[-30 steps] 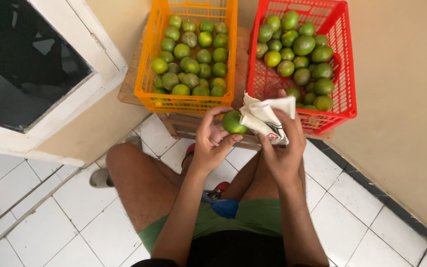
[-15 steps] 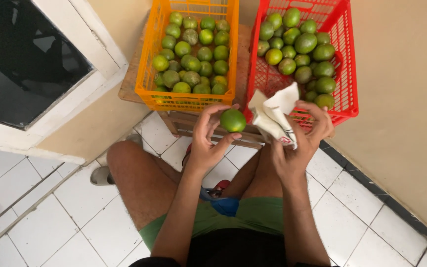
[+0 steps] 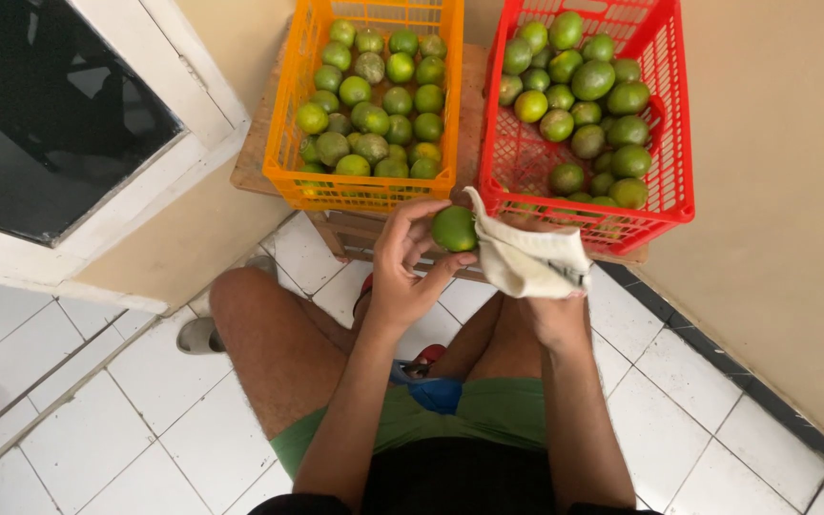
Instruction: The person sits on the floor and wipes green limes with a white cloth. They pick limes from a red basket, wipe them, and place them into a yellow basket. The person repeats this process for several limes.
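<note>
Up front, a red crate and an orange crate, both holding green limes, sit side by side on a wooden stand against the wall. Below them, the right hand is clenched inside a white cloth. The left hand grasps one lime by the fingertips, just beside the cloth, in front of the crates.

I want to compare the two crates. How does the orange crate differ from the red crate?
The orange crate stands on the left, the red crate on the right. The orange crate's fruit looks smaller and packed closer; the red crate shows bare floor near its front. Both are plastic mesh and hold green citrus fruit.
</note>
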